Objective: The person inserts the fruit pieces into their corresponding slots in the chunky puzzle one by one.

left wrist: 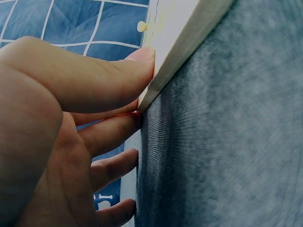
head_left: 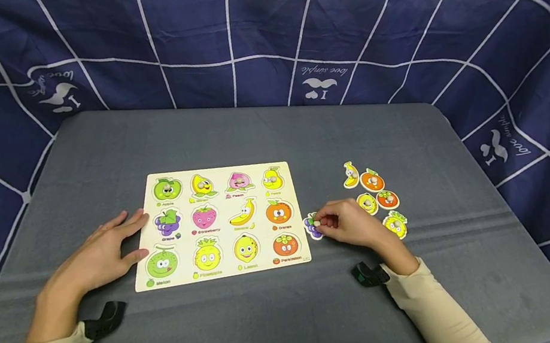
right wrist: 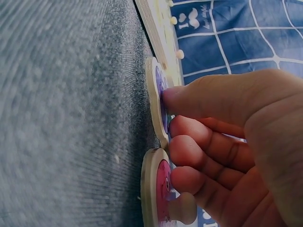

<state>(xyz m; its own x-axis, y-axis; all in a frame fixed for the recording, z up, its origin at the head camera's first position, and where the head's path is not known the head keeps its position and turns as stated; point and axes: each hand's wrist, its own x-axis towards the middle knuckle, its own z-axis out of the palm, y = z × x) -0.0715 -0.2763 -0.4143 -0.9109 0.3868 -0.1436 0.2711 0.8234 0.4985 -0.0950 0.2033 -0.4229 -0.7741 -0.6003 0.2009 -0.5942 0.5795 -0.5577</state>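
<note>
Head view first: I see my right hand (head_left: 350, 223) on the grey table (head_left: 279, 328), its fingers curled and pinching the small peg of a grape piece (head_left: 312, 226), which lies flat on the cloth just beside the right edge of the fruit puzzle board (head_left: 218, 220), level with its bottom row. On the right wrist view the thumb and fingertips (right wrist: 176, 97) close on the purple face of that grape piece (right wrist: 157, 94), and a pink piece (right wrist: 158, 189) with its own peg lies right below it, close against my curled fingers. My left hand (head_left: 98, 258) lies flat on the table with fingers straight and relaxed, holding nothing; the left wrist view shows the thumb (left wrist: 118, 80) pressed against the board's (left wrist: 189, 42) left edge, the other fingers resting on the cloth. To the right of my right hand is a cluster of loose pieces: a banana piece (head_left: 350, 175), an orange piece (head_left: 372, 181), a persimmon piece (head_left: 388, 199), a lemon piece (head_left: 367, 203) and a pineapple piece (head_left: 396, 224). A blue checked cloth (head_left: 390, 12) hangs behind the table.
</note>
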